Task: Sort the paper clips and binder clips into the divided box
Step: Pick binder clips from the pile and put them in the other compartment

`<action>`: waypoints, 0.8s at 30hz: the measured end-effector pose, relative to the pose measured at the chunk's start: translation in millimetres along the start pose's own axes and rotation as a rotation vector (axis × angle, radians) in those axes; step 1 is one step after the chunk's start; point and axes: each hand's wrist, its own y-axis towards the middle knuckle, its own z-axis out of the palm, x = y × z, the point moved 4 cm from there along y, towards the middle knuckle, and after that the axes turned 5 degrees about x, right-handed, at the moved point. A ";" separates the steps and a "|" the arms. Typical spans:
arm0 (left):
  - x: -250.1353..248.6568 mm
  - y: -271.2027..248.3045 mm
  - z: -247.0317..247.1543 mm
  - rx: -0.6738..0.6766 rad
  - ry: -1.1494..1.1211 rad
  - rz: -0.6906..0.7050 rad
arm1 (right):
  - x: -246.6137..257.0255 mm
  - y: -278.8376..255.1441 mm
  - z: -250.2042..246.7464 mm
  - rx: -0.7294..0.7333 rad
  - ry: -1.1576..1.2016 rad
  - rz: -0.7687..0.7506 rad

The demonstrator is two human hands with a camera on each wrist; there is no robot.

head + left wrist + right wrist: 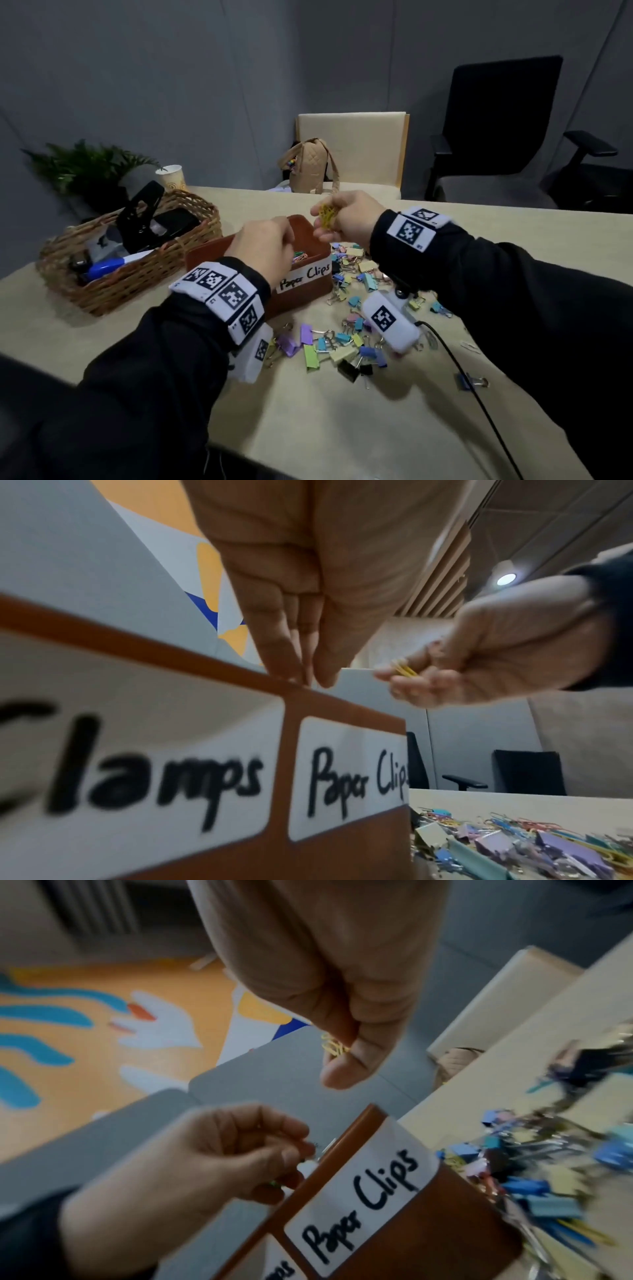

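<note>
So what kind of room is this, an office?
Probably an office or meeting room: a black office chair stands by a long pale table, grey partition panels close it in, and a basket holds desk supplies.

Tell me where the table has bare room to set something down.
Bare table lies along the near edge, in front of the binder clips, and at the near left corner before the wicker basket. The far strip behind the divided box is also free. Right of the box it is crowded with clips.
</note>
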 end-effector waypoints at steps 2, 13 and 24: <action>-4.8 -7.1 -0.5 0.026 -0.001 0.017 | -1.8 8.2 11.2 -0.016 -0.110 -0.065; -55.3 -25.6 36.3 0.369 0.012 0.107 | -1.4 -20.7 -17.1 0.033 -0.189 -0.127; -165.3 -38.5 96.6 0.640 0.047 0.522 | -63.7 -92.8 -118.7 0.146 -1.137 0.339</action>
